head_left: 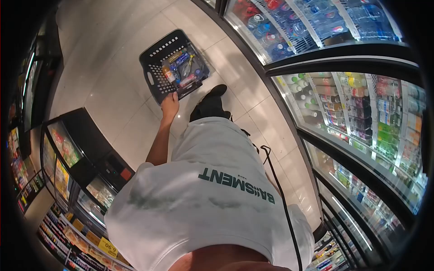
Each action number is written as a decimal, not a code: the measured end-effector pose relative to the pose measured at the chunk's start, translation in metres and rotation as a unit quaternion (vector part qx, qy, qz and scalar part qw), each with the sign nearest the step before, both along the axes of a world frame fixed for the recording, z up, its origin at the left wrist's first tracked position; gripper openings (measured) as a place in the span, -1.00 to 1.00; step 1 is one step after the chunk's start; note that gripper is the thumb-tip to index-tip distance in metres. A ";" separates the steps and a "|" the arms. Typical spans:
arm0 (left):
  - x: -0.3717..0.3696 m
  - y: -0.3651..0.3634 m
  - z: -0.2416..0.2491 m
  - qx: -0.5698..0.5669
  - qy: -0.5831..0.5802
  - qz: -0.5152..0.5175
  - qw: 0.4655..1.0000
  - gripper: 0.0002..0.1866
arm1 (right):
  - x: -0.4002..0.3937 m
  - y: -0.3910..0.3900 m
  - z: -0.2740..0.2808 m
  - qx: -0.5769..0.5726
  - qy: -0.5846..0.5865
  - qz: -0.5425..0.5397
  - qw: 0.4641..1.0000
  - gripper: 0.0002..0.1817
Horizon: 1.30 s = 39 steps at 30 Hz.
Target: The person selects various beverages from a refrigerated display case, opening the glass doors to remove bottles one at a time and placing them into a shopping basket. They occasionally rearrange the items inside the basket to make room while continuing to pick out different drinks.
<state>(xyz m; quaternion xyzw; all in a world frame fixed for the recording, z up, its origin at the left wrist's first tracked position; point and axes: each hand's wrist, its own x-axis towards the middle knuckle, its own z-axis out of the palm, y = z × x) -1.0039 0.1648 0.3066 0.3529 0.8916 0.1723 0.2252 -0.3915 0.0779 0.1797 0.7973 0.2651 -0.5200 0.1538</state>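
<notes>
My left hand [170,105] is closed on the near edge of a black plastic shopping basket [152,61] with perforated walls. The basket is out in front of my legs, over the tiled floor. Inside it lie a bottle of orange drink [168,74], a blue package [182,59], a clear bottle [187,67] with a yellow top and a few other packaged items. No part of my right hand shows; my white shirt [217,158] hides that side.
Glass-door drink fridges [348,104] full of bottles line the right side. At left stands a black chiller cabinet [72,140], with product shelves [81,239] at the lower left. Pale floor tiles [113,90] run between them. A black cord [285,203] hangs along my right side.
</notes>
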 end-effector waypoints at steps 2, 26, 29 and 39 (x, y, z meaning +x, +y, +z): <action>-0.003 -0.020 0.009 0.032 -0.028 0.039 0.998 -0.54 | 0.001 -0.051 0.009 -0.071 0.018 0.012 0.997 -0.72; -0.253 0.019 -0.250 -0.060 -0.050 0.243 0.967 -0.19 | -0.418 0.320 0.212 0.317 0.128 0.411 0.845 -0.80; -0.259 0.019 -0.281 -0.040 -0.106 0.221 0.969 -0.29 | -0.533 0.341 0.154 0.359 0.228 0.533 0.731 -0.83; -0.272 0.043 -0.286 -0.083 -0.059 0.246 0.964 -0.78 | -0.734 0.336 -0.301 0.058 0.245 0.784 0.567 -0.62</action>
